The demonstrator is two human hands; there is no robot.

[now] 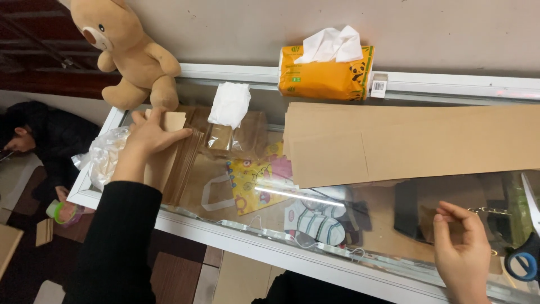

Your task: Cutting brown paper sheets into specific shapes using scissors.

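One brown card (171,120) stands upright in left hand (151,135) above card stack (183,163).

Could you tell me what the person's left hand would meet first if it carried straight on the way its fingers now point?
The left hand points up and right, its fingers on a small brown card atop a stack of brown cards. Straight on, it would likely reach the clear-wrapped packet first, then the crumpled white tissue; depth is uncertain.
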